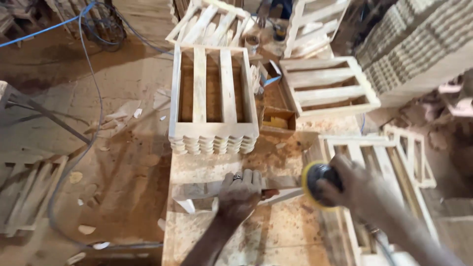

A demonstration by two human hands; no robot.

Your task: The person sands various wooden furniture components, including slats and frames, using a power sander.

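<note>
- Lying far left on the dusty floor, a slatted wooden frame (27,194) sits beside scattered wood chips, and a blue cable (91,74) runs up past it.
- Left hand (240,193) (a ring on one finger) lies palm down, fingers together, pressing a narrow wooden strip (202,191) flat on the sawdust-covered workbench (256,236).
- Behind it, a stack of slatted wooden frames (213,93) stands on the bench, scalloped edges facing the person.
- Just right of that stack sits a small open cardboard box (277,120).
- Right hand (357,189) is curled around a round sander with a yellow pad (319,184), blurred, its pad edge at the right end of the strip.
- Further right, more wooden frames (330,86) lie flat, others lean under the right arm.
- Up top, another person's hand (262,18) shows near a small tin (252,44).
</note>
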